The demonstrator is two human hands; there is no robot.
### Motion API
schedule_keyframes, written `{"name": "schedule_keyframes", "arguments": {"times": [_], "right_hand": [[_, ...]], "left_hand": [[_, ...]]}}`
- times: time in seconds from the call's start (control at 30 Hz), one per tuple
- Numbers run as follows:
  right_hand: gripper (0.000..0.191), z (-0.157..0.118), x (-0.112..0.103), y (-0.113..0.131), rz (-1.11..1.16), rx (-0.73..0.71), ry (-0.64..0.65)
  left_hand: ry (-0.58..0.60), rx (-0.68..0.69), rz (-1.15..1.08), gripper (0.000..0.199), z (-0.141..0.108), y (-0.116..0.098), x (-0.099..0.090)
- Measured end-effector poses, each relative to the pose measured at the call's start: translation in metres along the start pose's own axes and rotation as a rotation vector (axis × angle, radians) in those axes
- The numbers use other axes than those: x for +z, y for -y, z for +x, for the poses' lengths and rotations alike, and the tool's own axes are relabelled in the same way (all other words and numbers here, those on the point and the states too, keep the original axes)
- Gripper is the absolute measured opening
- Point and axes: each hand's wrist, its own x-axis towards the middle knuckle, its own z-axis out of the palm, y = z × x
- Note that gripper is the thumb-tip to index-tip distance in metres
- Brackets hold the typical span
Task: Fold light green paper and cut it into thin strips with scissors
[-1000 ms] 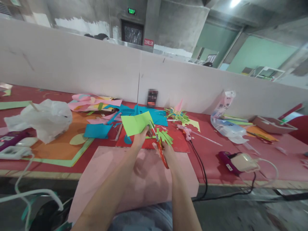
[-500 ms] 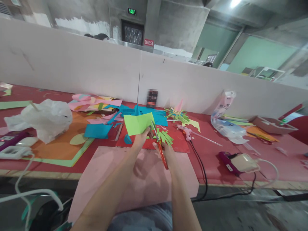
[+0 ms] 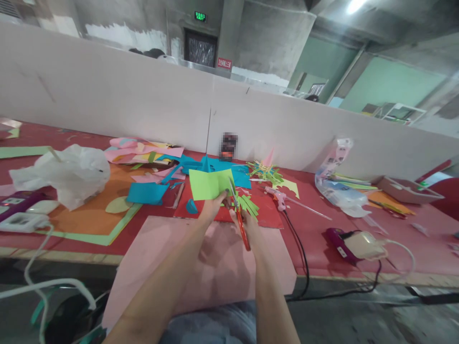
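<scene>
My left hand pinches the lower edge of a light green sheet of paper, which has a crease down it and is held up above the table. In my right hand is a pair of scissors with red handles. The blades lie along the paper's right edge, close to my left fingers; whether they are parted is hard to see. Behind the scissors, green paper strips lie on a red sheet. A pink sheet spreads under my forearms and overhangs the table edge.
Blue paper and a white plastic bag are on the left. To the right lie a pink glue gun with a black cord and a purple power strip. A fringed paper piece stands near the white partition.
The green paper has turned slightly and shifted a little right along with my left hand. The scissors remain at its right edge. The whole view has moved slightly.
</scene>
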Motion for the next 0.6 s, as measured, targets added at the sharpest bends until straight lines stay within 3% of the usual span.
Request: {"name": "schedule_keyframes", "arguments": {"times": [0.23,0.6], "right_hand": [[0.046,0.004,-0.006,0.006,-0.082,-0.037,0.022],[0.042,0.002,0.0,0.002,-0.013,-0.002,0.006]], "left_hand": [[0.015,-0.029,-0.007,0.03,0.001,0.006,-0.001],[-0.005,-0.095,-0.074,0.031,-0.004,-0.005,0.005]]}}
